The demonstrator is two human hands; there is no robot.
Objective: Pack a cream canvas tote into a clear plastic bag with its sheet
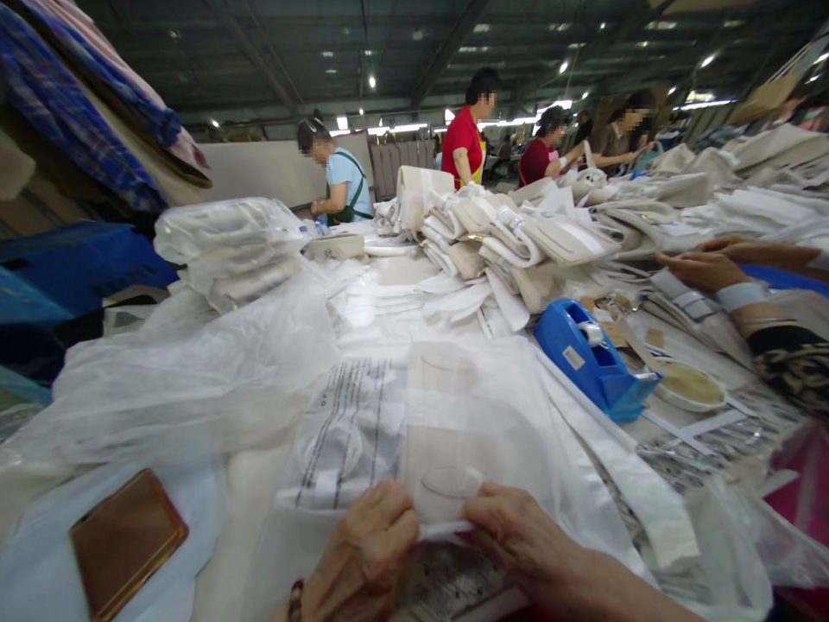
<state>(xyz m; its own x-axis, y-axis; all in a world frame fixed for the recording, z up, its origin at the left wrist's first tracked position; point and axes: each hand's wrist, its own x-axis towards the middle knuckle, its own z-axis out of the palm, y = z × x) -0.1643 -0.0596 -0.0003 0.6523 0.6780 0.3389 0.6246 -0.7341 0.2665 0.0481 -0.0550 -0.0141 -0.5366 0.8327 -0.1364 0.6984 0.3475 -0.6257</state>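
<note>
A clear plastic bag (350,432) with lines of black print lies flat in front of me. Inside it shows a folded beige fabric piece (440,449) with a curved line on it. My left hand (369,553) has its fingers closed on the bag's near edge, left of the beige piece. On the other side of that edge, my right hand (518,540) pinches the plastic between thumb and fingers. The edge runs between both hands, slightly raised over the patterned surface below. My fingertips are partly hidden by my knuckles.
A blue tape dispenser (586,358) stands to the right, beside a shallow dish (690,384). A brown phone-like slab (129,544) lies at lower left. Bagged goods (233,250) and folded beige pieces (492,229) are piled behind. At right, a co-worker's hands (705,263) handle fabric; several people stand beyond.
</note>
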